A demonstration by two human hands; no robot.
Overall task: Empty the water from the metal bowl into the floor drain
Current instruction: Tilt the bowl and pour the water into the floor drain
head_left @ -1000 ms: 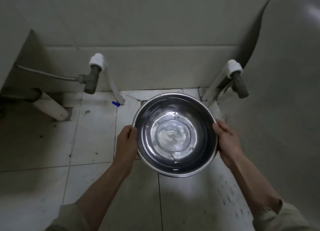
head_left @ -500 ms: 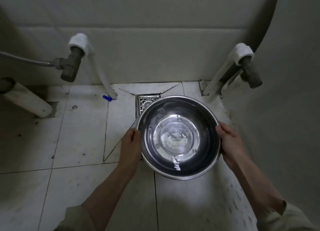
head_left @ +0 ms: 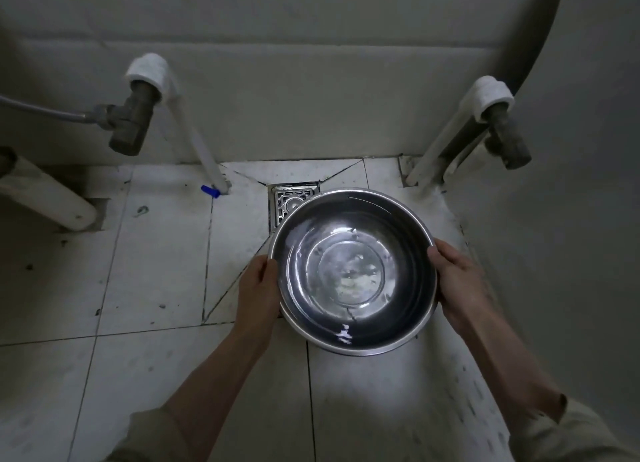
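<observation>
The metal bowl [head_left: 353, 271], gripped at opposite rims by my left hand [head_left: 258, 288] and right hand [head_left: 457, 285], hangs level, its far edge overlapping the floor drain [head_left: 289, 202].

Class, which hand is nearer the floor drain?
Left. The left hand grips the metal bowl just short of the floor drain; the right hand grips its opposite side, farther right.

You look down on a dim floor [head_left: 156, 281] of pale, stained tiles meeting a plain grey-white wall [head_left: 311, 80]. At the left a white pipe [head_left: 202, 146] rises to a dull metal valve [head_left: 133, 122], with a blue cap [head_left: 210, 191] at its foot; a second valve [head_left: 505, 139] stands at the right
</observation>
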